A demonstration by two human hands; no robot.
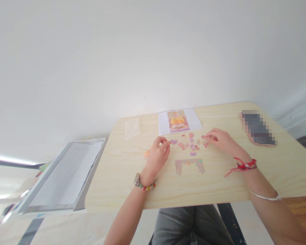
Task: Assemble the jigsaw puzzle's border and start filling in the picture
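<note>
Puzzle section point(182, 162) nearest me on the tabletop point(168, 194): a top strip with two short sides, open toward the person's lap. Just beyond it, to the left, I have the left hand point(156, 153), thumb and finger brought close at a purple piece point(173, 141); I can't tell whether they grip it or only touch it. Some orange pieces point(146, 154) lie just beside that hand, partly hidden. The right hand point(220, 140) has a narrow pinch at a reddish piece point(203, 136), hold unconfirmed from here. Between the hands are scattered loose pieces point(193, 147).

I read the step as picking through these; the next move, I judge, calls for turning one piece to match the section's open edge. Farther off, I see a phone point(258, 129) at right, a clear bag point(132, 129) at left and the printed picture point(177, 121) between.
</note>
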